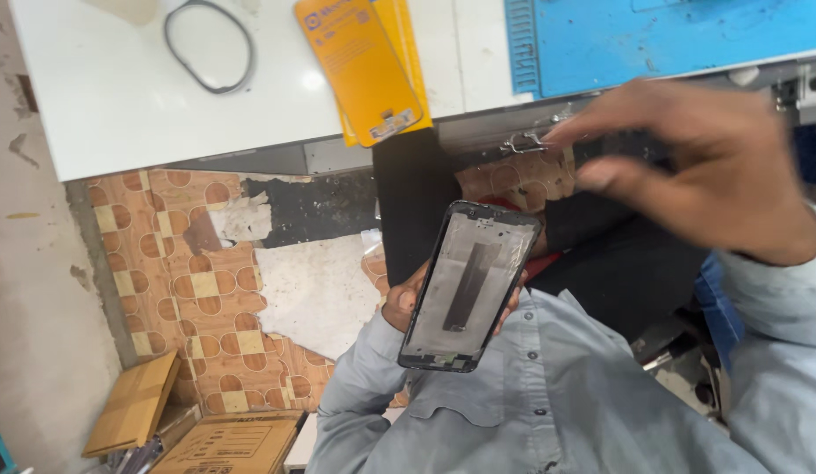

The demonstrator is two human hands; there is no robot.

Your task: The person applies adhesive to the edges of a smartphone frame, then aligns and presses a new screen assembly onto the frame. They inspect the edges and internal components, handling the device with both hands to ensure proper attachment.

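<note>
Left hand point(406, 303) cradles the phone frame point(469, 285) from behind, tilted for inspection; right hand point(706, 167), fingers loosely spread, hovers at two o'clock.

Even, bright light falls from above onto the white tabletop point(118, 96), which is nearly washed out, with a small hot glare spot beside the orange packet point(360, 66). The space under the table edge drops into deep shadow. The right hand point(697, 167) is smeared by motion blur, its fingertips soft and ghosted. The phone frame point(469, 285) is sharper, with a pale sheen along its cracked edge. The view is tilted (straight lines near the borders bend slightly), and the cardboard boxes point(189, 430) in the lower corner look soft
</note>
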